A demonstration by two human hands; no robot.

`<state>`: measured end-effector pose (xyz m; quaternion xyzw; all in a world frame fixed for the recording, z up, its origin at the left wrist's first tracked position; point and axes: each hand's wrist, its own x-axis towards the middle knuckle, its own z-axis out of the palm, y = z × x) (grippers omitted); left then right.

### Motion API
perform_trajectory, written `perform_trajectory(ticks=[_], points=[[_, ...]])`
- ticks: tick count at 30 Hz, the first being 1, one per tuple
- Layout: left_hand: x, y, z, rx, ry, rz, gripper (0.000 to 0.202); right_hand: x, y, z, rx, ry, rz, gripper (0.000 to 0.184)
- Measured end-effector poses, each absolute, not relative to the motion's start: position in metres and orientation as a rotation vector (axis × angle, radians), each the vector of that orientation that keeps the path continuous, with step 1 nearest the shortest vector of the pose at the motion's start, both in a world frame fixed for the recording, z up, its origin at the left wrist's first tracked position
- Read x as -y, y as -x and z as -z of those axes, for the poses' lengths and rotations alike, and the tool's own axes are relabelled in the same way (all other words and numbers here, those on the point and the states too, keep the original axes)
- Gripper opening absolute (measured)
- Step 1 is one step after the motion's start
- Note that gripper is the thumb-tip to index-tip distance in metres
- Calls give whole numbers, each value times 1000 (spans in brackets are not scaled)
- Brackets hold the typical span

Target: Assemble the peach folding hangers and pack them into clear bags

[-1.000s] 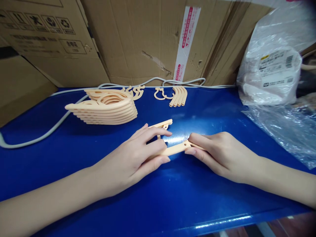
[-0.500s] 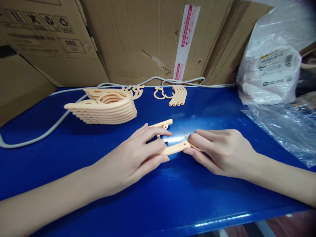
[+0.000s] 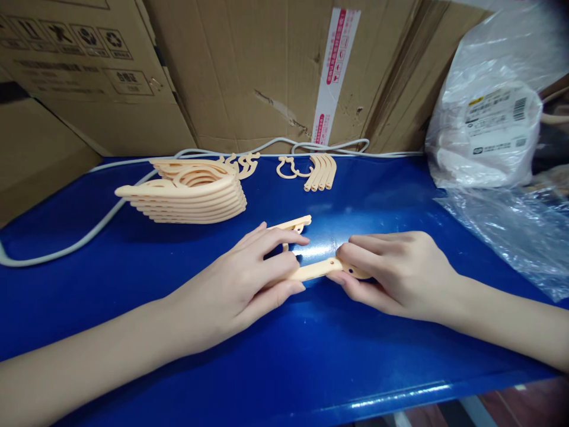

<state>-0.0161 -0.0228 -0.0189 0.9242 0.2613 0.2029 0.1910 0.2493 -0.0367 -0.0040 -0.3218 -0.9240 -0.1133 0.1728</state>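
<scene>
My left hand (image 3: 242, 281) lies over the left part of a peach plastic hanger piece (image 3: 313, 270) on the blue table (image 3: 311, 367), its fingers curled round it. A second arm of the piece (image 3: 293, 224) sticks out beyond my left fingertips. My right hand (image 3: 395, 273) pinches the right end of the same piece, fingers pressed together. Both hands rest low on the table, near its middle.
A stack of several peach hangers (image 3: 189, 198) sits at the back left. Loose hooks and curved parts (image 3: 313, 172) lie at the back centre. A white cable (image 3: 80, 240) runs along the back and left. Cardboard boxes (image 3: 267, 71) stand behind. Plastic bags (image 3: 489, 130) fill the right.
My right hand has shifted its fingers a little on the end of the piece, curling tighter. My left hand has stayed in place.
</scene>
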Motion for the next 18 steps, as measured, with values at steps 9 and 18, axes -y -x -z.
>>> perform_trajectory(ticks=[9,18], points=[[26,16,18,-755,-2588,-565,22,36,-247,6,2626,956,183,35],[27,15,17,-766,-2594,-526,25,39,-250,5,2649,922,249,37]])
